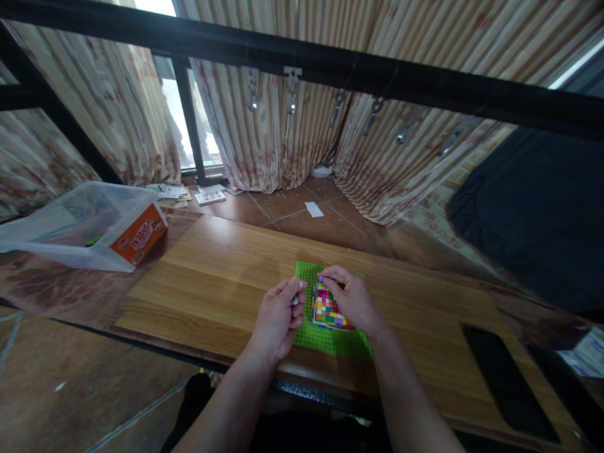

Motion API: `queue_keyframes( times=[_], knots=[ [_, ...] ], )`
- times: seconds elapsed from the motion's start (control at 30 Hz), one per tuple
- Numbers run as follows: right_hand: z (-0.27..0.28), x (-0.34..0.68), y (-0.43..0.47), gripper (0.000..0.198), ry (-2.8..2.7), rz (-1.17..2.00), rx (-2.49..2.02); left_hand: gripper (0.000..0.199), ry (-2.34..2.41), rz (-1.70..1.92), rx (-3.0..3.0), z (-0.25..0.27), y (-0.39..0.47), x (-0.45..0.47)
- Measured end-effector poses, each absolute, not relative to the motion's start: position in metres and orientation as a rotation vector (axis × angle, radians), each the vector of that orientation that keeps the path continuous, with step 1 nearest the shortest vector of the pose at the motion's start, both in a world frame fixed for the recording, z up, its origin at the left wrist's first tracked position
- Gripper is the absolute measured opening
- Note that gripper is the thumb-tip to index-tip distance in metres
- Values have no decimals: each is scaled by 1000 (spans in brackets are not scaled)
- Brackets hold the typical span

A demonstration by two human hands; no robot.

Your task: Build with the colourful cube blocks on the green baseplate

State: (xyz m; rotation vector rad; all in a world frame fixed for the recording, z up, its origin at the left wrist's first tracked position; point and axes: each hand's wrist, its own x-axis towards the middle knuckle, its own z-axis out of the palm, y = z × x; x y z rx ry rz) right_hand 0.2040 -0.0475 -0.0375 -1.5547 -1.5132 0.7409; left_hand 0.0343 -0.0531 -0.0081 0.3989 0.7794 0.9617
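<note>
A green studded baseplate (pixel 330 343) lies on the wooden board in front of me. On it sits a low block of many-coloured toy bricks (pixel 326 309), partly hidden by my right hand. My right hand (pixel 352 299) reaches over the block from the right, thumb and fingertips pinched on a small purple brick (pixel 321 277) at its far left corner. Just left of the block, my left hand (pixel 278 314) is closed on a few small white and purplish bricks (pixel 299 289) between thumb and fingers. Their exact number is hidden.
A clear plastic bin (pixel 94 242) with an orange label stands at the left end. A black phone-like slab (pixel 509 380) lies on the wooden board (pixel 207 270) at right. A dark metal bar (pixel 330 69) with hanging clips crosses ahead; papers (pixel 210 197) lie beyond the board.
</note>
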Motion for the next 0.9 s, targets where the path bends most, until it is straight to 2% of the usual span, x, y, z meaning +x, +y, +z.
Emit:
queue_keyframes(
  times=[0.5,0.9],
  knots=[
    [-38,207,-47,24,-1407,837,-1566,30,788,960,398,-8,-54,32],
    [-40,202,-44,19,-1388,762,-1605,27,783,955,403,-10,-54,34]
  ],
)
